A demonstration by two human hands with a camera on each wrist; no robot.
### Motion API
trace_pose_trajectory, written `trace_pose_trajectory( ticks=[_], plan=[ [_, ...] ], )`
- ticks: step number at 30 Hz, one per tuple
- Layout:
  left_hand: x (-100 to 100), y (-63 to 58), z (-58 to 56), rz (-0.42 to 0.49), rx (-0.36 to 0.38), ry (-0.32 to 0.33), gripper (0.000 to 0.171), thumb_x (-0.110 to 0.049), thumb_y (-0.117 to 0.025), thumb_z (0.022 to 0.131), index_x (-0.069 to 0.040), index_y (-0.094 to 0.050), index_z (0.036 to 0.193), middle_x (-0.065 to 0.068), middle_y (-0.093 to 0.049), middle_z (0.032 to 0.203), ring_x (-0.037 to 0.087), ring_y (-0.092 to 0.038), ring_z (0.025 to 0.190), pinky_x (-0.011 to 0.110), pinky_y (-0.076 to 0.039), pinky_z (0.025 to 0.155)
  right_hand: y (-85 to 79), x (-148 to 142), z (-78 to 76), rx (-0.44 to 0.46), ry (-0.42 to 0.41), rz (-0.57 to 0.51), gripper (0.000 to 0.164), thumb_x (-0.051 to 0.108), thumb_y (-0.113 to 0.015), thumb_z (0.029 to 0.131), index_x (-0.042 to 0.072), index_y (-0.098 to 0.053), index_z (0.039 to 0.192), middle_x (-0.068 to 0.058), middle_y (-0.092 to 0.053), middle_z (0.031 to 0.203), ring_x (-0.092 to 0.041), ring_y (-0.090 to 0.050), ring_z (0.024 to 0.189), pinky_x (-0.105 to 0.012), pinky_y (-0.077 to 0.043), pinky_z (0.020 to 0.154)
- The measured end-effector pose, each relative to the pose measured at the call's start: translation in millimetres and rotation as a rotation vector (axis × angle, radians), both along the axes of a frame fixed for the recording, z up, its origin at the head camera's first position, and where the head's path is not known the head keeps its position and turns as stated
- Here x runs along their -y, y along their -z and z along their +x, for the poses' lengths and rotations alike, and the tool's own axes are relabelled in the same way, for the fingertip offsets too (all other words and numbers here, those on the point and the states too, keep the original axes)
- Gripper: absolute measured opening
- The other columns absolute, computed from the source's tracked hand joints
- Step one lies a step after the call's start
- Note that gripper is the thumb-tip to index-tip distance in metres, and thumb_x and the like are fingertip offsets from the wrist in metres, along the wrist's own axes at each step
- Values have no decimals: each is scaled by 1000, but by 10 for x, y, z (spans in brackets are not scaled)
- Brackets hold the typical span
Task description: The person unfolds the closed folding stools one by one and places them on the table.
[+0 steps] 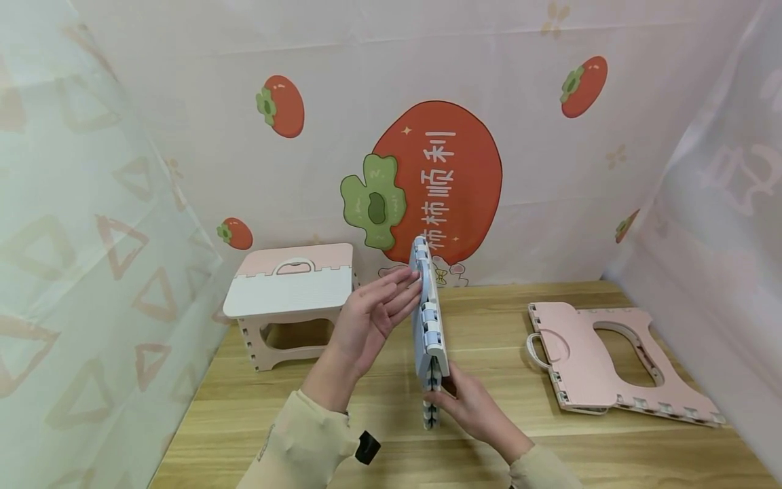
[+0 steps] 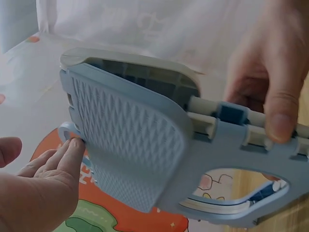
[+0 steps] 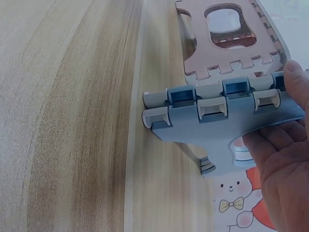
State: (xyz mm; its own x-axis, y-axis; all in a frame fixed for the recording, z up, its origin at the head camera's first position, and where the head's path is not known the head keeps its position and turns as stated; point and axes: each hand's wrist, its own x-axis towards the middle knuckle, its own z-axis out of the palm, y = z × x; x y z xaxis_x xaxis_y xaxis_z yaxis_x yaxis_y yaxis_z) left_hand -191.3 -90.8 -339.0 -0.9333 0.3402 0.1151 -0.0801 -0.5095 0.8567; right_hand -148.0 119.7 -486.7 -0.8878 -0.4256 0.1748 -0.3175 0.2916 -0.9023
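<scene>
A blue-and-white folding stool (image 1: 431,339) is held on edge, partly folded, over the middle of the table. Its textured blue seat panel (image 2: 125,121) angles away from the leg panel in the left wrist view, with a gap between the seat halves. My left hand (image 1: 375,309) lays straight fingers against the seat panel beside the carry handle. Lower down, my right hand (image 1: 473,407) grips the hinged leg part, thumb on the near side. In the right wrist view, fingers of the right hand (image 3: 282,169) reach under the blue leg panel (image 3: 217,130).
An unfolded pink-and-white stool (image 1: 287,288) stands at the back left. To the right, a pink folding stool (image 1: 583,370) lies flat, partly opened out, on the wooden table (image 1: 489,468). Printed fabric walls (image 1: 183,102) enclose the back and sides.
</scene>
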Motion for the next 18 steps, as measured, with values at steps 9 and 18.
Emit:
trace_pose_trajectory(
  ticks=[9,18],
  plan=[
    [115,203,61,-43,31,-90,41,-12,-47,108,9,-51,143,28,-50,149,37,-56,133,42,-49,108,23,-1,-6,-21,6,12,58,24,-70,99,3,-46,147,-27,-60,138,-39,-61,125,-46,-54,101],
    [190,417,128,-151,78,-110,39,-13,-53,106,8,-56,139,28,-57,142,40,-58,130,44,-53,104,4,7,0,8,14,9,59,23,-71,98,2,-45,147,-27,-59,139,-40,-60,127,-47,-53,102]
  ],
)
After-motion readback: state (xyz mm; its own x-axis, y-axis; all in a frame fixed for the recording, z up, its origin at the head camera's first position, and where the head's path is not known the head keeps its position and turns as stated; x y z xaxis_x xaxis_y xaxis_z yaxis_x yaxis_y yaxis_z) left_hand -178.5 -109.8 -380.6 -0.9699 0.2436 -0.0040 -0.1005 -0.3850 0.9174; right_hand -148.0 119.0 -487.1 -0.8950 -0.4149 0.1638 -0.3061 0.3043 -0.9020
